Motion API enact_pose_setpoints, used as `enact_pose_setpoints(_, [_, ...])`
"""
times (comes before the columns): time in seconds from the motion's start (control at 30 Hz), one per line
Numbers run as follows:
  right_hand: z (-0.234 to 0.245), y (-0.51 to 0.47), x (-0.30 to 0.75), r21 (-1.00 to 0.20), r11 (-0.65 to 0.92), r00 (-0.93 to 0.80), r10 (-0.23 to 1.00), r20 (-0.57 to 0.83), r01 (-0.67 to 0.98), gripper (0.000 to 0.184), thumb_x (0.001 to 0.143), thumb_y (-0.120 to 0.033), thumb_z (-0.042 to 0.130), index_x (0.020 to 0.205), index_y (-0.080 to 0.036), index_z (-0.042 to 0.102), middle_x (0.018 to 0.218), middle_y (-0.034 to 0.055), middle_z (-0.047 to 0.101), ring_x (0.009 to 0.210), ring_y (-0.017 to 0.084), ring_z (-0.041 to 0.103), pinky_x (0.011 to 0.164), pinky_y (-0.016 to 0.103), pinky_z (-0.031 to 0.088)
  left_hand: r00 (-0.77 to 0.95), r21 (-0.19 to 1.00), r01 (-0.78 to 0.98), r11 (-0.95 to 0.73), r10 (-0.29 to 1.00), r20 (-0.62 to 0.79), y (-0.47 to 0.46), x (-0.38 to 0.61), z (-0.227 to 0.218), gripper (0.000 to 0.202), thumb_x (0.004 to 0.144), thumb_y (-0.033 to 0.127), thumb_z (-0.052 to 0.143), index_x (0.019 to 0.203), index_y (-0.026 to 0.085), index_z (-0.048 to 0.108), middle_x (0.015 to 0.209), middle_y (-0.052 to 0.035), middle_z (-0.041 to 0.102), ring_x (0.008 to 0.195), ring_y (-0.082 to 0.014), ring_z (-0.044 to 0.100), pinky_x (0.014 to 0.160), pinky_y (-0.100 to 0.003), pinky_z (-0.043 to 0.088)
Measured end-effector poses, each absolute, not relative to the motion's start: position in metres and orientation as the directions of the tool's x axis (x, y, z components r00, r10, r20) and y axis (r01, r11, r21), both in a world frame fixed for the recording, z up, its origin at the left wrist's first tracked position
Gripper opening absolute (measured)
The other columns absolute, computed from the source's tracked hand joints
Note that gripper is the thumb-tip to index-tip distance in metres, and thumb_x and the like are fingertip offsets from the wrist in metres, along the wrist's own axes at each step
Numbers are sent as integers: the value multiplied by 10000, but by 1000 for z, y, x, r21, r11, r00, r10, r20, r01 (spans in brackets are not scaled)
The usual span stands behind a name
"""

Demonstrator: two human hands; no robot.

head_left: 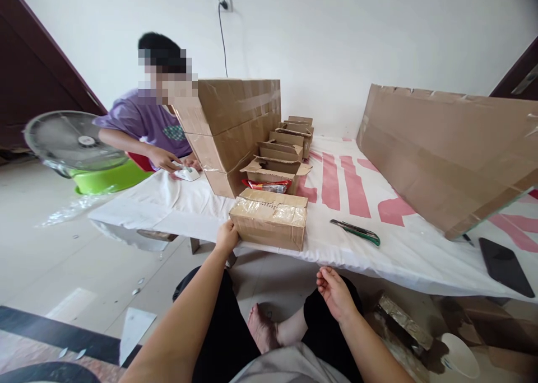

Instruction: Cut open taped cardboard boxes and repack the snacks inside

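My left hand (227, 237) grips the left end of a small cardboard box (271, 220) at the table's front edge. Clear tape shines across the top of that box, which is closed. Off the table, above my right knee, is my right hand (335, 293); its fingers are curled in and nothing shows in them. Just behind the box lies a red packet (267, 186) with a see-through part. A green utility knife (356, 232) rests on the cloth to the right of the box.
Open cardboard boxes (273, 168) line up behind, beside a stack of closed boxes (239, 106). A large cardboard sheet (441, 148) stands at right, near a black phone (505, 265). Across the table a person (145, 120) handles something white. A fan (79, 139) is at left.
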State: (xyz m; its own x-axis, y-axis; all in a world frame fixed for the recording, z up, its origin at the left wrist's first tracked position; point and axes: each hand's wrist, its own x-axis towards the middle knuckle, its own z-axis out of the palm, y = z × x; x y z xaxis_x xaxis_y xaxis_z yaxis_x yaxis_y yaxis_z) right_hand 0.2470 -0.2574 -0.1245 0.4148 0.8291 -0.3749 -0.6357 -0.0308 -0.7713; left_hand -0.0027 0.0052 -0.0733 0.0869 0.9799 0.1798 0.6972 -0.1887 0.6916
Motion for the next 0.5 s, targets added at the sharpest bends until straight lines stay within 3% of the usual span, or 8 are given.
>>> enact_pose_setpoints(0.5, [-102,-274,251,-825,49,482,830,-279,-562,202,678,-316,717,670,-212,543,617,-47,540,554,93,473,501,219,355,41,690,708,-149,984,171,5,-2,-72,268,682,299,408,633,172,639,750,-109,738,800,-286,663,655,-295,496])
